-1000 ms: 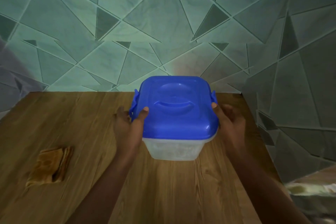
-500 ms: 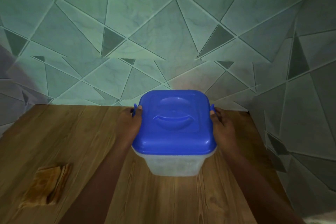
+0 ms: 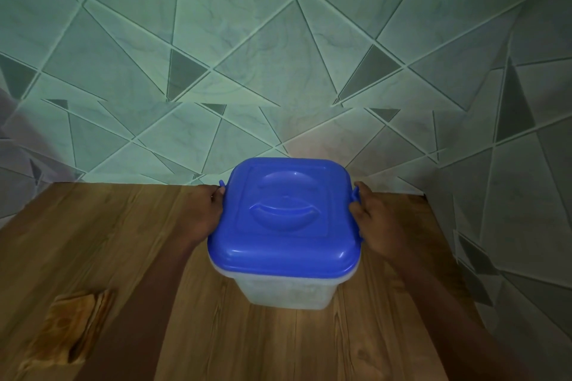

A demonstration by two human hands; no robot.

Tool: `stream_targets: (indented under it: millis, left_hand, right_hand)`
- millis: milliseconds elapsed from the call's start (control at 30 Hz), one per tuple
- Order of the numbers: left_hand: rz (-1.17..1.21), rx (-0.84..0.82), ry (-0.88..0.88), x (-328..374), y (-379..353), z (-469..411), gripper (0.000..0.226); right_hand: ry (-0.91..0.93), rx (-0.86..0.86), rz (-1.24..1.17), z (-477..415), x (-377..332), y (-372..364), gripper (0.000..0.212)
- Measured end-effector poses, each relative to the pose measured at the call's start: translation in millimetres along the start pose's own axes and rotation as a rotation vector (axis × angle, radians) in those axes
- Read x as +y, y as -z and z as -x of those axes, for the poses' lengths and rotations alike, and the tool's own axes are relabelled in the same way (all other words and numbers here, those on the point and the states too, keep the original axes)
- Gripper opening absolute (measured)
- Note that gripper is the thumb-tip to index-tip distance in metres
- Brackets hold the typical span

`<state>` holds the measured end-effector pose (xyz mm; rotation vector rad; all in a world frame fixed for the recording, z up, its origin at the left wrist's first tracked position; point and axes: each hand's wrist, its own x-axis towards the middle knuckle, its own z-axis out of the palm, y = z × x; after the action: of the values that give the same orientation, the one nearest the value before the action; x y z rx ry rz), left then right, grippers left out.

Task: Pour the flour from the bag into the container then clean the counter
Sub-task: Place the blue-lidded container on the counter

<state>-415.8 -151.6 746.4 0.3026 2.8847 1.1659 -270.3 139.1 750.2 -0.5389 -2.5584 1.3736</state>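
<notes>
1. Head view, risk at the lid: the blue lid (image 3: 288, 216) sat fully on the container (image 3: 288, 292), and both hands were at its side clips. If the clips were sprung unevenly, one side could have let go first. I judged that the lid might then have jumped or rocked the box.
2. Head view, risk from the contents: the cloudy walls hid whether anything was inside, so its weight could not be told. A sharp upward pull on the lid might have dragged the box across the counter (image 3: 123, 241) or bumped it into the tiled wall (image 3: 278, 71) close behind.
3. Head view, risk to the task: no flour bag showed anywhere in the frame, so pouring looked not yet begun, and the lid had to come off first. A folded brown cloth (image 3: 68, 328) lay at the lower left, well apart from the container.
4. Head view, the grip: the left hand (image 3: 207, 213) clasped the container's left side, with a fingertip beside the left clip (image 3: 221, 185) and the other fingers mostly hidden under the lid rim. The right hand (image 3: 377, 226) clasped the right side, its fingers curled at the right clip (image 3: 356, 195).
5. Head view, place: the container stood upright on the counter at the centre of the frame. It was directly between the two hands and touching both.
</notes>
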Motion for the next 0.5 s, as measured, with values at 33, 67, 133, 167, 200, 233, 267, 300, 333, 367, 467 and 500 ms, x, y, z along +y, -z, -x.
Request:
stream_targets:
  millis: [33,67,133,167,200,233,267,300,333,367,467,500]
  left_hand:
    - [-0.012,0.006,-0.016,-1.0,-0.1,-1.0,0.049]
    - [-0.023,0.012,-0.029,-1.2,0.3,-1.4,0.048]
    - [-0.046,0.021,-0.06,-2.0,1.6,-1.4,0.048]
    - [-0.053,0.025,-0.071,-1.7,2.1,-1.5,0.048]
    - [-0.057,0.025,-0.072,-1.6,2.5,-1.2,0.047]
    - [-0.056,0.026,-0.069,-0.3,2.8,-1.1,0.047]
    - [-0.054,0.028,-0.065,0.2,2.1,-1.1,0.047]
    - [-0.049,0.032,-0.062,0.4,1.5,-1.5,0.047]
    - [-0.044,0.033,-0.059,0.4,1.4,-1.9,0.047]
    - [-0.044,0.03,-0.057,-0.1,1.2,-1.7,0.047]
    - [-0.059,0.037,-0.07,0.0,1.3,-0.6,0.046]
    - [-0.061,0.043,-0.076,0.2,1.0,-0.2,0.045]
  right_hand:
    - [0.015,-0.014,0.02,-1.9,3.7,1.9,0.041]
    - [0.033,-0.037,0.036,-4.1,6.3,3.9,0.042]
    - [0.039,-0.089,0.029,-8.1,7.5,6.5,0.039]
    - [0.046,-0.111,0.046,-10.1,8.1,8.2,0.039]
    - [0.065,-0.124,0.057,-12.1,10.5,8.4,0.042]
    - [0.066,-0.135,0.07,-13.6,11.9,9.5,0.046]
    - [0.082,-0.14,0.064,-15.6,15.3,8.8,0.049]
    - [0.09,-0.148,0.067,-15.3,14.0,9.5,0.051]
    - [0.108,-0.145,0.045,-16.2,15.1,8.6,0.052]
    - [0.094,-0.144,0.047,-14.4,14.0,9.6,0.053]
    - [0.092,-0.137,0.025,-13.7,16.2,8.7,0.048]
    - [0.063,-0.135,0.03,-10.6,10.2,9.1,0.045]
